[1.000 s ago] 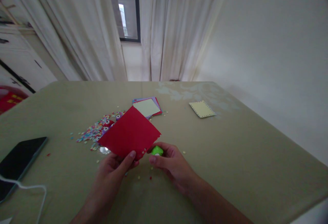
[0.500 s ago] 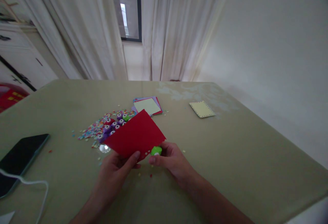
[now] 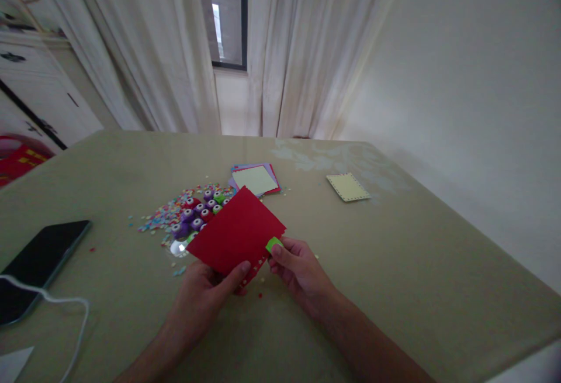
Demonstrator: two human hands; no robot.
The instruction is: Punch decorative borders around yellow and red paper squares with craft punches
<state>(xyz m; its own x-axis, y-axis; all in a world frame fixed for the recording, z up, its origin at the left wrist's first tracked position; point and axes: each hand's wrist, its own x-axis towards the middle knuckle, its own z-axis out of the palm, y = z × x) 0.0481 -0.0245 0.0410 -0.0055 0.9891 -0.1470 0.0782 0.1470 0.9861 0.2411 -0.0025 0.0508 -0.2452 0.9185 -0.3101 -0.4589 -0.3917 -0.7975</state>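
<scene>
A red sheet of card is tilted above the table, its lower left edge pinched between the thumb and fingers of my left hand. Small punched holes run along its lower right edge. At that edge my right hand grips a small green craft punch, its thumb pressed on top. The punch sits against the card near the right corner; its slot is hidden. Behind the card lies a cluster of purple, red and green craft punches, partly covered by it.
Colourful paper confetti is scattered around the punches. A stack of coloured cards lies farther back, and a pale yellow card with a punched border lies to the right. On the left are a dark phone and a white cable.
My right hand has moved the green punch up along the card's right edge, closer to the corner. More punched holes now show below it. The view has shifted slightly.
</scene>
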